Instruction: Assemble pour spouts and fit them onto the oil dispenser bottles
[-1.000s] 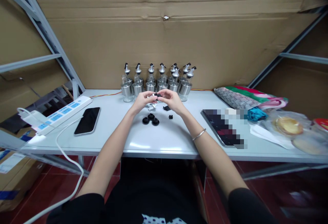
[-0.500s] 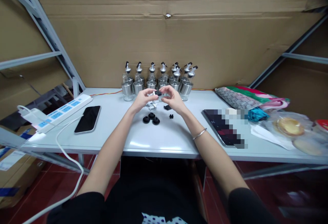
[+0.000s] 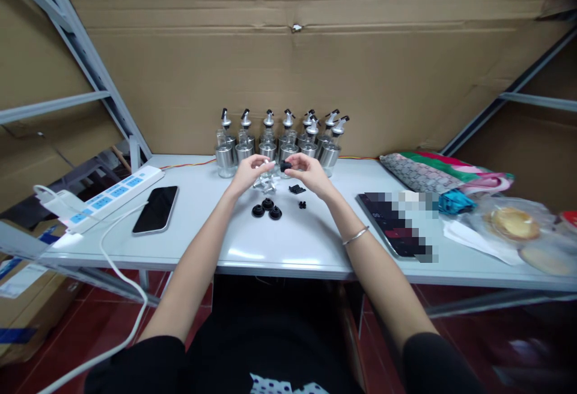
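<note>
Both my hands are raised over the white table [image 3: 288, 243], in front of a row of several glass-and-steel dispenser bottles [image 3: 279, 144]. My left hand [image 3: 249, 174] pinches a small silver spout piece. My right hand [image 3: 310, 174] pinches a small black cap piece [image 3: 284, 166] at its fingertips. The two pieces are held a little apart. Under my hands lie loose silver parts [image 3: 267, 185], three black round stoppers [image 3: 267, 209] and two small black bits [image 3: 297, 189].
A black phone [image 3: 155, 209] and a white power strip [image 3: 108, 197] with its cable lie at the left. At the right are a dark tablet [image 3: 396, 225], a patterned bag [image 3: 433, 171] and wrapped food [image 3: 514, 225]. Cardboard and metal shelving stand behind.
My hands have drawn slightly apart. The black piece in my right hand is now separate from the silver piece in my left.
</note>
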Action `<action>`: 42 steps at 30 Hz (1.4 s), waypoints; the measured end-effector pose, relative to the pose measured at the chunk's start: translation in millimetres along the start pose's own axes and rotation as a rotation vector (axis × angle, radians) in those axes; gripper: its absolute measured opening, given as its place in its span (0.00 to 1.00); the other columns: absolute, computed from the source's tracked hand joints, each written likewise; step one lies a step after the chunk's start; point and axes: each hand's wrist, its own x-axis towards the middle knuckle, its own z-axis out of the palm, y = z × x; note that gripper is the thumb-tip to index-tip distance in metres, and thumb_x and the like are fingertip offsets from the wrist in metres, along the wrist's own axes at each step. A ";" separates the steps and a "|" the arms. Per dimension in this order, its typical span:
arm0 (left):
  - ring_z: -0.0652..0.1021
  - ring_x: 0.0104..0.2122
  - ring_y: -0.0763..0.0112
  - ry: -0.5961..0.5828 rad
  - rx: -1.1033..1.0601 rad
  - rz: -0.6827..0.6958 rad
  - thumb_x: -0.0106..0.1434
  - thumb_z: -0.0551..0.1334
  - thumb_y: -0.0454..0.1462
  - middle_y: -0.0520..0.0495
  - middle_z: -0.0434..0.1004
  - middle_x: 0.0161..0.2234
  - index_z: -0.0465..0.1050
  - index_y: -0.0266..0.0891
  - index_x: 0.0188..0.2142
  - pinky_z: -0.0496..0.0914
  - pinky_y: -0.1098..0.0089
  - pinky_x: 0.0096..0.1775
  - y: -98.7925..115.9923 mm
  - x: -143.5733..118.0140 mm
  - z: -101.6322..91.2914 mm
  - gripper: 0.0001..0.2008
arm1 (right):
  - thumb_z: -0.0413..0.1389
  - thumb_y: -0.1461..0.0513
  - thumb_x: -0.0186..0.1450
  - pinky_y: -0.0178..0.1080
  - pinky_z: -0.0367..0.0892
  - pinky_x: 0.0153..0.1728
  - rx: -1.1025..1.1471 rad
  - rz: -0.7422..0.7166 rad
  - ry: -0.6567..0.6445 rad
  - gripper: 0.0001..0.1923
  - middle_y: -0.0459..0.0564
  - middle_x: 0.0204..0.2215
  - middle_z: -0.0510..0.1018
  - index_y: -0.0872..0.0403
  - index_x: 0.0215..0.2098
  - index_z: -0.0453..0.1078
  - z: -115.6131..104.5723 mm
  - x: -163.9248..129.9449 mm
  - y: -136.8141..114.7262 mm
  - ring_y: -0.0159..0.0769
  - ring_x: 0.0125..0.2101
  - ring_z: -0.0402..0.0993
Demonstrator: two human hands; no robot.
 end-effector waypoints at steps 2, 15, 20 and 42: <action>0.75 0.40 0.66 0.073 0.183 0.040 0.49 0.67 0.38 0.45 0.75 0.38 0.70 0.35 0.41 0.68 0.66 0.44 -9.9 1.5 -2.2 0.19 | 0.60 0.59 0.51 0.36 0.63 0.32 -0.167 0.058 -0.094 0.13 0.44 0.25 0.71 0.55 0.34 0.70 -2.8 -2.4 0.5 0.31 0.28 0.67; 0.66 0.53 0.57 -0.231 0.676 0.095 0.54 0.65 0.42 0.42 0.68 0.52 0.64 0.39 0.52 0.61 0.59 0.54 -31.6 -5.4 6.4 0.26 | 0.52 0.72 0.50 0.31 0.60 0.27 -0.505 0.156 -0.627 0.19 0.45 0.25 0.73 0.58 0.39 0.74 7.0 -14.4 -1.3 0.29 0.26 0.66; 0.65 0.53 0.55 -0.342 0.800 0.079 0.59 0.61 0.43 0.43 0.64 0.53 0.62 0.46 0.55 0.60 0.53 0.53 -34.5 -9.8 11.4 0.24 | 0.52 0.70 0.53 0.32 0.61 0.27 -0.449 0.186 -0.643 0.17 0.45 0.22 0.73 0.59 0.40 0.73 12.0 -16.1 -5.0 0.30 0.25 0.67; 0.68 0.48 0.61 0.072 0.828 0.057 0.65 0.53 0.42 0.46 0.69 0.44 0.71 0.40 0.34 0.61 0.58 0.49 -33.5 -17.1 25.0 0.11 | 0.62 0.45 0.47 0.33 0.58 0.27 -0.580 0.196 -0.686 0.28 0.46 0.27 0.72 0.56 0.37 0.66 29.4 -24.7 -13.0 0.32 0.27 0.65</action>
